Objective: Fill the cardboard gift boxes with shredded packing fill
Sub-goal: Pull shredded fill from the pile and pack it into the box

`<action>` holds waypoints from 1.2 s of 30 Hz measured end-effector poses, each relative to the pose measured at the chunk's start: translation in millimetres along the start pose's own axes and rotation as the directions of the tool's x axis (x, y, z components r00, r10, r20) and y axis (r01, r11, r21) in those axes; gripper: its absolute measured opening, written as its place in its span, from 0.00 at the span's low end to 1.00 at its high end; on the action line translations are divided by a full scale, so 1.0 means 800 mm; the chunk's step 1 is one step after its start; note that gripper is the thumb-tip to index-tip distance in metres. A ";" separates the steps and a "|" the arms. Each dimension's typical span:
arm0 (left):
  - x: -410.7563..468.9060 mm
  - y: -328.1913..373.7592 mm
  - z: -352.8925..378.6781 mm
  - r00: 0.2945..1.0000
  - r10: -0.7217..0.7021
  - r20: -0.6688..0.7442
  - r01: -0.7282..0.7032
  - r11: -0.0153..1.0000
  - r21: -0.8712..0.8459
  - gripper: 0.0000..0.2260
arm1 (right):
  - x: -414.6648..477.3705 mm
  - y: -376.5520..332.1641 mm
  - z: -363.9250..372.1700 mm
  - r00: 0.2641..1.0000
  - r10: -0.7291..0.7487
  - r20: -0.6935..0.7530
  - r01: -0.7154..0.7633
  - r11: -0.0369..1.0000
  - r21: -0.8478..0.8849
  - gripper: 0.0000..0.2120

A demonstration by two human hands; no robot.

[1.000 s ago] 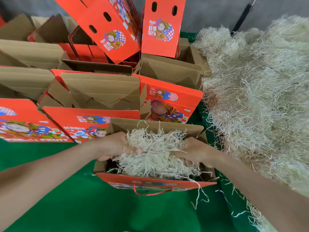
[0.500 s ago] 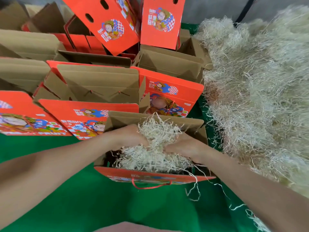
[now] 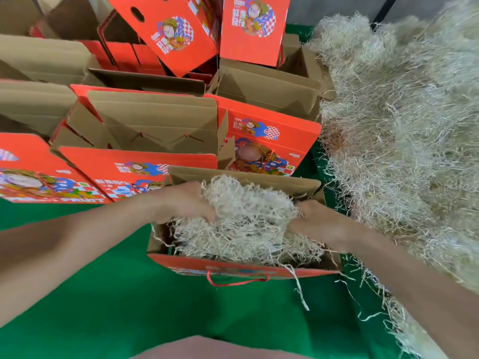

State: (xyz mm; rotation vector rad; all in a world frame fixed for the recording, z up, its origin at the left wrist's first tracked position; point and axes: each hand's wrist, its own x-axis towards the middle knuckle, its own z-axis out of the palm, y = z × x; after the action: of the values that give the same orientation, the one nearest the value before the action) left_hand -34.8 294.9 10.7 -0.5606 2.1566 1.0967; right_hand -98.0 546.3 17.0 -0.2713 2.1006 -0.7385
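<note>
Fill (image 3: 246, 224): a pale, tangled wad, mounded in the open top of the near box (image 3: 233, 268) and standing above its rim. Far left and behind, spare boxes (image 3: 153, 123) stand open with no fill showing, so judge the job early. Your left hand (image 3: 181, 203) is at the wad's left end, fingers curled into the strands and gripping a bunch; the tips are buried and can't be seen. Between your hands the wad looks light, springy and loosely knit. Expect it to squash under pressure, puff back up, and shed. One strand (image 3: 300, 291) already trails over the front wall past the cord (image 3: 237, 281) onto the cloth (image 3: 103, 294). Your right hand (image 3: 313, 221) is at the right end, fingers likewise curled into the fill and holding it, tips hidden. Nothing here is fragile or slippery. Take hold deep, with whole handfuls from both ends, not by surface strands, which would likely pull free. Press down and outward into the corners. At right, the pile (image 3: 401, 138) lies just beside the box, close for the next handful.
</note>
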 end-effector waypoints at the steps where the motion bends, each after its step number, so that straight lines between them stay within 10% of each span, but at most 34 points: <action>1: -0.001 0.006 0.003 0.999 -0.044 0.030 0.048 0.988 -0.148 0.27 | 0.000 -0.002 0.003 0.999 0.016 0.034 -0.021 0.988 0.151 0.18; 5: -0.003 0.024 0.018 0.990 -0.074 0.120 0.111 0.930 -0.350 0.39 | 0.008 -0.013 0.021 0.989 0.055 0.138 -0.105 0.915 0.389 0.44; 9: -0.005 0.025 0.030 0.944 -0.054 0.325 0.103 0.985 -0.136 0.56 | 0.023 -0.026 0.051 0.977 0.009 0.212 -0.046 0.985 0.168 0.39; 24: -0.013 0.002 0.013 0.986 0.007 0.169 -0.058 0.952 0.300 0.30 | -0.002 -0.018 0.016 0.996 0.012 0.094 0.026 0.921 -0.388 0.14; 32: -0.014 -0.001 -0.003 0.990 0.028 0.136 -0.081 0.911 0.404 0.15 | -0.010 -0.013 0.006 0.999 0.003 -0.034 -0.020 0.849 -0.527 0.19; 36: -0.015 -0.001 -0.009 0.972 0.076 0.222 -0.123 0.971 0.204 0.18 | -0.010 -0.006 -0.002 0.997 -0.044 0.066 0.057 0.975 -0.216 0.42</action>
State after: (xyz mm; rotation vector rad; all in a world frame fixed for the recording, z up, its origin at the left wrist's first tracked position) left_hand -28.6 289.5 21.9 -0.2260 2.0981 0.9126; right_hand -94.8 546.3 26.0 -0.4631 2.1238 -0.5224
